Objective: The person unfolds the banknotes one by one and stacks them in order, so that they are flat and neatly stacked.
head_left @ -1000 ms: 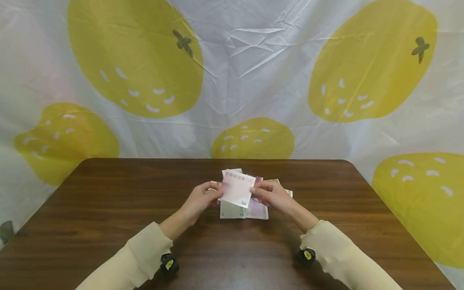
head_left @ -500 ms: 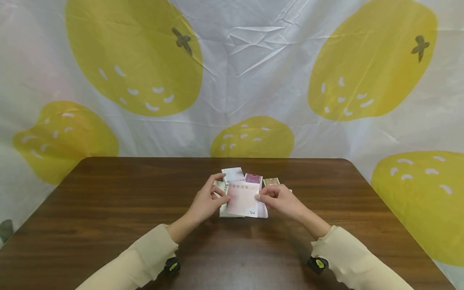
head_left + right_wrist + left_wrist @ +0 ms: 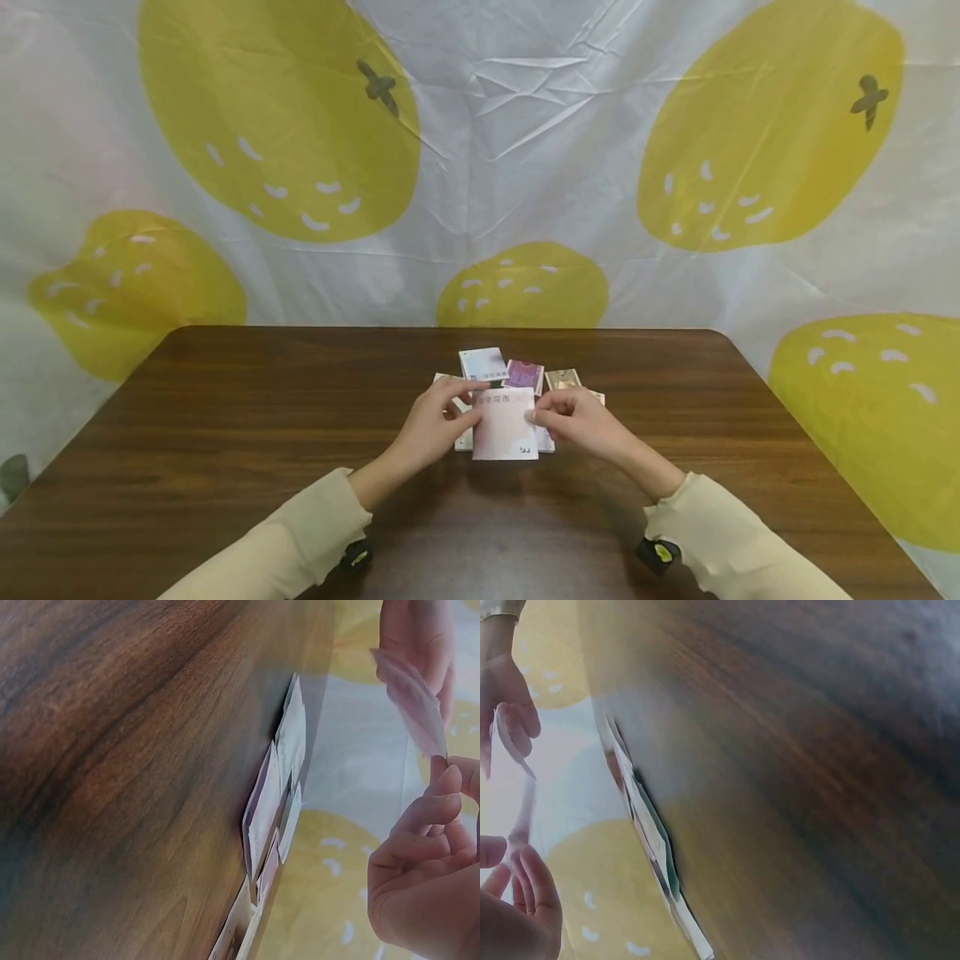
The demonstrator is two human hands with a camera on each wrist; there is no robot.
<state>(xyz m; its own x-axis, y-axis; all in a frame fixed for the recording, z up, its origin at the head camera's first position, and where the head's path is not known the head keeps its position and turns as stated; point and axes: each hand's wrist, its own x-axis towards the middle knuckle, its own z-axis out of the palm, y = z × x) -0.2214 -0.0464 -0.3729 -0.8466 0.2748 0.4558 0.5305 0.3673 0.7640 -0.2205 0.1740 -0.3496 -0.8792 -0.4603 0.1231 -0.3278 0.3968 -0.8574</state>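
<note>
The left hand point(image 3: 433, 421) and right hand point(image 3: 577, 418) pinched opposite side edges of a pink note point(image 3: 505, 429), holding it up clear of the other notes point(image 3: 522, 375) that lay clustered on the brown table point(image 3: 225, 417), with a fruit-print curtain point(image 3: 525, 183) behind.

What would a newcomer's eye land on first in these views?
Probably the big yellow fruit shapes printed across the shiny white cloth behind the dark brown wood-grain table. Next comes the pale pink, squarish paper note, held by its opposite side edges between the left hand and right hand, raised off the table. Multicoloured paper notes lie clustered on the table beyond it.
</note>
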